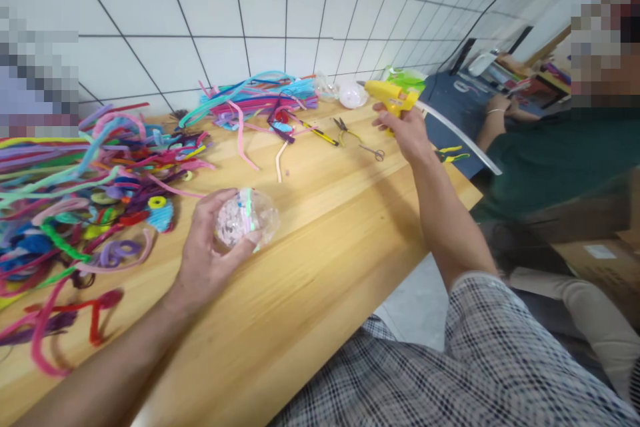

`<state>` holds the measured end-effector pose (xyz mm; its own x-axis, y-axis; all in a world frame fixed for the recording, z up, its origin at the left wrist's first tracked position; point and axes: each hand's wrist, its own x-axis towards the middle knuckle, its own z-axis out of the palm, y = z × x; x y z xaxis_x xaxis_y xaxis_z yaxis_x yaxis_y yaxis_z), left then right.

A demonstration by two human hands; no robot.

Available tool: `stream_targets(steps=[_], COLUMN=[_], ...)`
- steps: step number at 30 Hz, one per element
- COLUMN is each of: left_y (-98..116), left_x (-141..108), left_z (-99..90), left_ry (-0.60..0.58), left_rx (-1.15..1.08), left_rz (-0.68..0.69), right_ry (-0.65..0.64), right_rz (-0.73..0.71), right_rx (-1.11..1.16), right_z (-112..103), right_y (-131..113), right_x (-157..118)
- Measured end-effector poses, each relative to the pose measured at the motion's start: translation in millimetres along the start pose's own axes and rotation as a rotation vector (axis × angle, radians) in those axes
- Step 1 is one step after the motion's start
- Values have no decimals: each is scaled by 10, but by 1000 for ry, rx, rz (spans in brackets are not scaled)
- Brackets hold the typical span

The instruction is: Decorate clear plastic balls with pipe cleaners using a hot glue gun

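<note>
A flecked clear ball [235,221] is cupped by the left hand [206,245]; beyond it, a glue gun [397,97] is clasped by the right hand [409,132].

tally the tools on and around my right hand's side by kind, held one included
Glue gun, held in the right hand: 1
Pliers: 1
Scissors: 1
Slim yellow-and-black tool, probably a cutter: 1
Yellow-handled tool by the right forearm, kind unclear: 1
Total: 5
</note>
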<state>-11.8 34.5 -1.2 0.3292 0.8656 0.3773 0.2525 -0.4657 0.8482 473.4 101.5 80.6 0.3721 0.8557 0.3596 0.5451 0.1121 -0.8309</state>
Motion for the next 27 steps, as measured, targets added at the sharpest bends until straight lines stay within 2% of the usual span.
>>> stream_targets(steps=[4, 7, 10, 13, 22, 27], left_y=[-35, -33, -24, -28, -151, -179], left_x=[41, 102, 169, 220, 186, 191], left_z=[-16, 9, 45, 69, 146, 147], left_ry=[26, 81, 79, 61, 102, 78], left_rx=[31, 115, 158, 190, 151, 142], left_rz=[1, 78, 139, 169, 204, 268], right_ry=[-277, -484, -622, -758, -922, -946], right_rz=[-37, 13, 56, 65, 102, 105], right_rx=[237, 403, 501, 528, 280, 243], right_z=[342, 557, 674, 698, 704, 750], right_y=[-408, -638, -781, -858, -910, -895], right_x=[-301, -556, -783, -946, -1153, -1214])
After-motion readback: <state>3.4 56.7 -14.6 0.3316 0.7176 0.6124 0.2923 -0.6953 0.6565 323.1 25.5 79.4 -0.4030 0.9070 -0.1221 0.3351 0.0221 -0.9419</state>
